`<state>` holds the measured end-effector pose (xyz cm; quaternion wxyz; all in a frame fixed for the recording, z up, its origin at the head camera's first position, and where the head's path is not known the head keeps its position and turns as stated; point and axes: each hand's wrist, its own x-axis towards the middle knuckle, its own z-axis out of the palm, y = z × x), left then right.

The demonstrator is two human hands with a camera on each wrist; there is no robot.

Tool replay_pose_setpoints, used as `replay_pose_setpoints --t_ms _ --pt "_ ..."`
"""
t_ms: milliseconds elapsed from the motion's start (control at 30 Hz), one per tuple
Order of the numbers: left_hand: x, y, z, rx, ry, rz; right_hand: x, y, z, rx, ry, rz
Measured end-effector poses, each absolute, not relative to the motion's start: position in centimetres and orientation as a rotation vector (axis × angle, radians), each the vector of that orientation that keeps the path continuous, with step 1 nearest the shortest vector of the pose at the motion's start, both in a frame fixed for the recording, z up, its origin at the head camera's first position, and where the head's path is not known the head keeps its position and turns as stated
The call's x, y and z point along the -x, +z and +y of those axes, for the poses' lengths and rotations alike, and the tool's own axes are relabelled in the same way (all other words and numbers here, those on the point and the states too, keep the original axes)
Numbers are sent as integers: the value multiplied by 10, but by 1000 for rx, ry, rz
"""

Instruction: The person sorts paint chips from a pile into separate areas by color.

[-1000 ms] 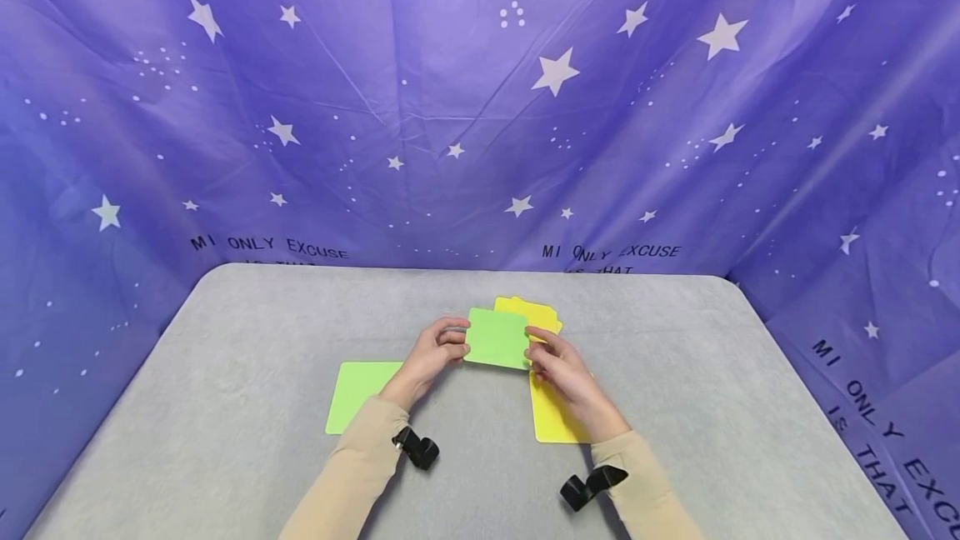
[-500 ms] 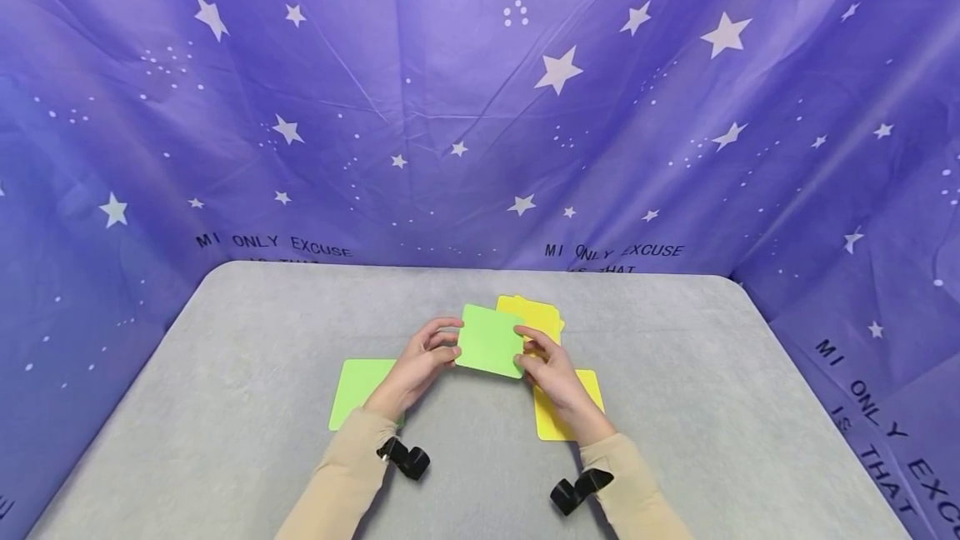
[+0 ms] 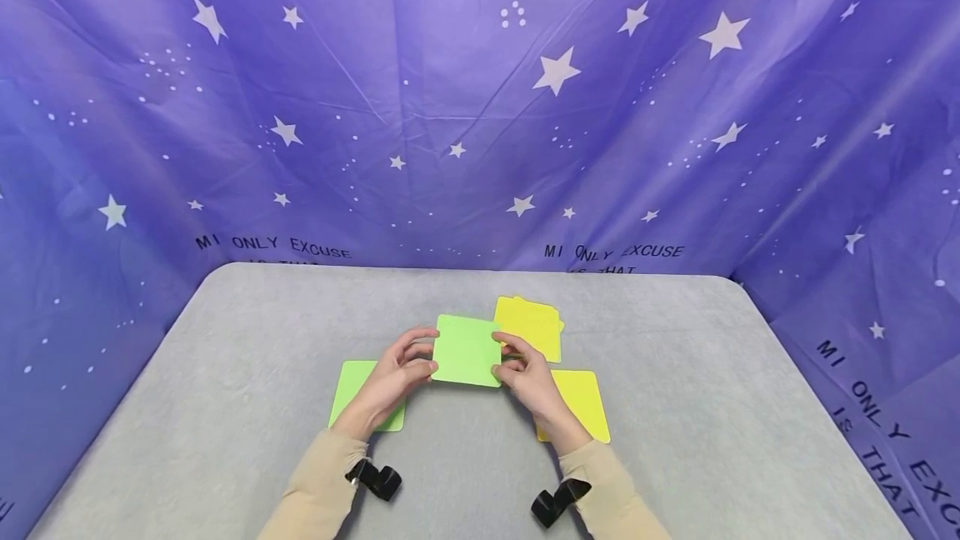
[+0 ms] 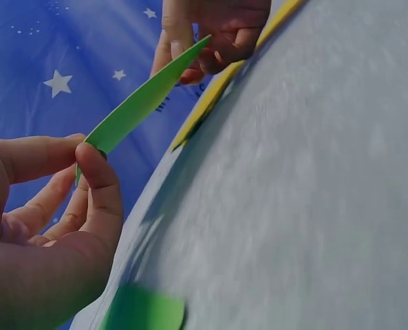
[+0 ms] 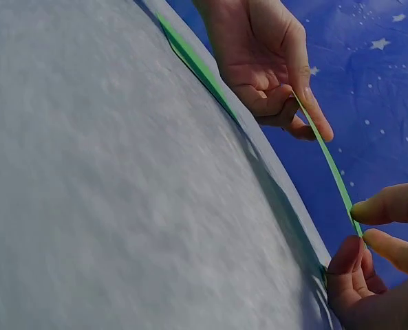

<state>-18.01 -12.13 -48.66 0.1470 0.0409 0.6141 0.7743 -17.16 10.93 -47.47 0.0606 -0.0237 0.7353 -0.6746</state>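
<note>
A thin green card (image 3: 467,350) is held above the table between both hands. My left hand (image 3: 397,373) pinches its left edge with thumb and fingers; my right hand (image 3: 531,382) pinches the right edge. In the left wrist view the green card (image 4: 138,106) appears nearly edge-on and clear of the tabletop. Below my left forearm, another green card (image 3: 352,386) lies on the table, partly covered by the hand. A yellow card (image 3: 581,402) lies partly under my right hand. Behind it sits a loosely stacked pile of yellow cards (image 3: 532,327).
The grey table (image 3: 247,407) has rounded far corners. A purple star-printed cloth (image 3: 480,107) hangs behind it and along the sides. Black wrist cameras are strapped over both beige sleeves (image 3: 315,482).
Both hands have carried the green card to the left and slightly nearer, away from the yellow pile. More of the yellow pile and of the nearer yellow card now shows.
</note>
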Motion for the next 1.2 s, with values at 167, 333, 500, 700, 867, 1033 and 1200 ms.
replay_pose_setpoints --t_ms 167,333,500,700,867,1033,1200 --pt "174 -488 -137 -130 2193 1815 168 -477 98 105 -2066 2183" --pt "166 -489 -154 -126 2151 1878 165 -478 84 150 -2078 2135" --pt "157 -487 -174 -139 2081 1958 162 -480 68 197 -2060 2094" --pt "150 -486 -196 -179 2022 2014 160 -481 48 231 -2045 2066" --pt "144 -485 -213 -155 1929 2094 157 -480 33 283 -1995 2106" --pt "138 -484 -225 -157 1853 2163 156 -482 21 317 -1961 2128" --pt "132 -485 -234 -162 1840 2184 153 -484 12 341 -1967 2113"
